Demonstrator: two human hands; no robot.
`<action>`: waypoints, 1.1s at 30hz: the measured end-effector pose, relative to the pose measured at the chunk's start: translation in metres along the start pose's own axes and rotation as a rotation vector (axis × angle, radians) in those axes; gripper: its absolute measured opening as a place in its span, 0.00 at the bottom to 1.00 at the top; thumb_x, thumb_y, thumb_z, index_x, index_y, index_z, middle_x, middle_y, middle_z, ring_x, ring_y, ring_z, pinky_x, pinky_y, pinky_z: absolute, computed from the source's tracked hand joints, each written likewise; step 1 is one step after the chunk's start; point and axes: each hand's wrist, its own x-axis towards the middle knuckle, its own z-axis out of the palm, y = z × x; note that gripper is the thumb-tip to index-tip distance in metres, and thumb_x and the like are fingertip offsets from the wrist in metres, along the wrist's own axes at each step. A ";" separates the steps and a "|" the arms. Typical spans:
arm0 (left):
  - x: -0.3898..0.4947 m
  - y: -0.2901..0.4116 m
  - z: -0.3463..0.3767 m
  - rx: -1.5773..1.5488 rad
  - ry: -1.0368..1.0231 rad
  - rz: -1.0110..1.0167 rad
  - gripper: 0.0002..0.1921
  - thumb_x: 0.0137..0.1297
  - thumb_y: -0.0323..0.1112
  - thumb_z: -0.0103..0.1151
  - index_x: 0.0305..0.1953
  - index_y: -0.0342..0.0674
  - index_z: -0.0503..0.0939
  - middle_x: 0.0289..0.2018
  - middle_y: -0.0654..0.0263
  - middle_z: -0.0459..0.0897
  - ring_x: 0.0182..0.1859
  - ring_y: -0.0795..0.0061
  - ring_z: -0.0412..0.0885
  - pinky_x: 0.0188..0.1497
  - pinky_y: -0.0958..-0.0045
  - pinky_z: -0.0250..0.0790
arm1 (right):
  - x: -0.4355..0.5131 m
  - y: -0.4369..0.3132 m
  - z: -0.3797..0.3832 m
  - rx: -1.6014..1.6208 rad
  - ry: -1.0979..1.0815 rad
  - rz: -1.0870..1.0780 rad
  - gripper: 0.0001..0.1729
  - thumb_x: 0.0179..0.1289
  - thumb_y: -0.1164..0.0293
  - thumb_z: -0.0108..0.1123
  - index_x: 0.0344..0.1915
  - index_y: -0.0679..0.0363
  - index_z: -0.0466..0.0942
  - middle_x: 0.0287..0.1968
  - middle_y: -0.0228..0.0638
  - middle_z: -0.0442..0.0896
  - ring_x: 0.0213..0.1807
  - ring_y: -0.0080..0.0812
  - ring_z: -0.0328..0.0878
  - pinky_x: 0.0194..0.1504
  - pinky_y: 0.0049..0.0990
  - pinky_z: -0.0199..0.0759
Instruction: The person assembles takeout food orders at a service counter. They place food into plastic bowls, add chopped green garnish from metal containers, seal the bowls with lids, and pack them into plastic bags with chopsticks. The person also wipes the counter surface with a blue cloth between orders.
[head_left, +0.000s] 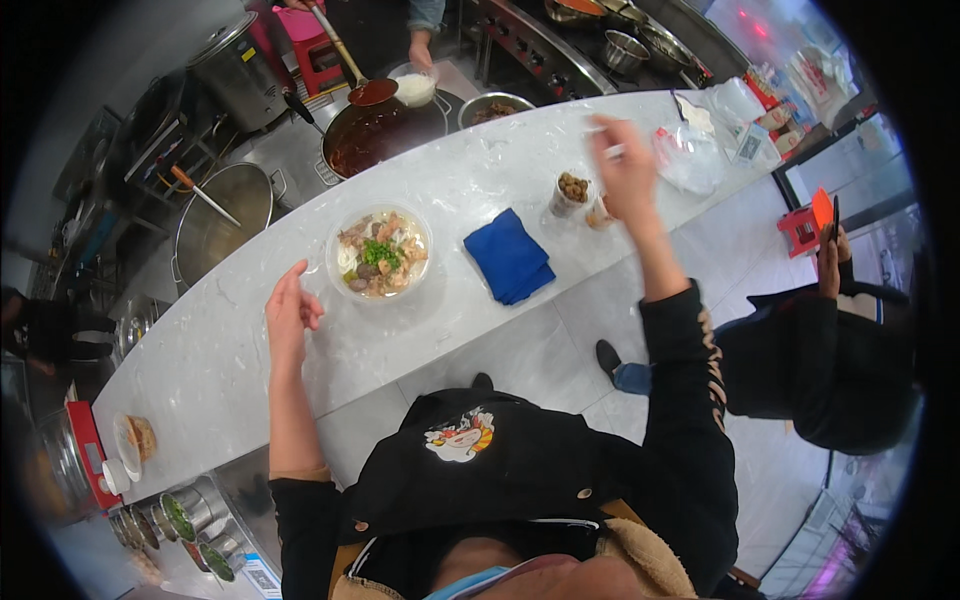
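Note:
My left hand (291, 315) hovers above the counter just left of a round plastic bowl (381, 253), its fingers loosely parted around nothing. White noodles, meat pieces and chopped green herbs fill the bowl. To its right lies a folded blue cloth (509, 256). My right hand (624, 161) is raised over the counter's far right part, blurred by motion. A small white patch shows at its fingers, too blurred to identify. Beneath and beside that hand stand a clear cup of brown food pieces (571, 189) and a second small cup (600, 215), partly hidden by the hand.
Behind the curved marbled counter (217, 360), a co-worker's hand (421, 56) holds a bowl of white food (415, 88) near a ladle (373, 91) over a pot of red broth (382, 146). Plastic bags (688, 157) lie right. Another person (817, 360) stands at right with a phone.

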 end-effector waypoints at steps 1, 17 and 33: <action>-0.002 -0.001 -0.006 -0.016 0.032 0.012 0.20 0.75 0.44 0.44 0.60 0.39 0.74 0.20 0.71 0.76 0.18 0.88 0.66 0.20 0.85 0.60 | 0.018 0.040 -0.021 -0.242 0.070 -0.092 0.19 0.59 0.72 0.63 0.52 0.54 0.78 0.44 0.35 0.82 0.43 0.32 0.80 0.43 0.30 0.73; -0.056 0.006 -0.045 -0.090 0.148 0.115 0.21 0.70 0.40 0.52 0.61 0.37 0.71 0.37 0.62 0.83 0.35 0.79 0.80 0.33 0.81 0.71 | 0.096 -0.029 -0.020 -0.085 0.070 -0.356 0.16 0.66 0.71 0.59 0.54 0.60 0.76 0.43 0.46 0.84 0.42 0.47 0.83 0.41 0.34 0.77; -0.090 -0.024 -0.172 -0.296 0.115 -0.001 0.17 0.61 0.31 0.53 0.51 0.34 0.75 0.27 0.66 0.80 0.28 0.83 0.76 0.25 0.80 0.67 | -0.140 -0.356 0.155 0.670 -0.985 -0.611 0.10 0.64 0.66 0.58 0.42 0.59 0.76 0.45 0.36 0.81 0.39 0.40 0.81 0.37 0.38 0.75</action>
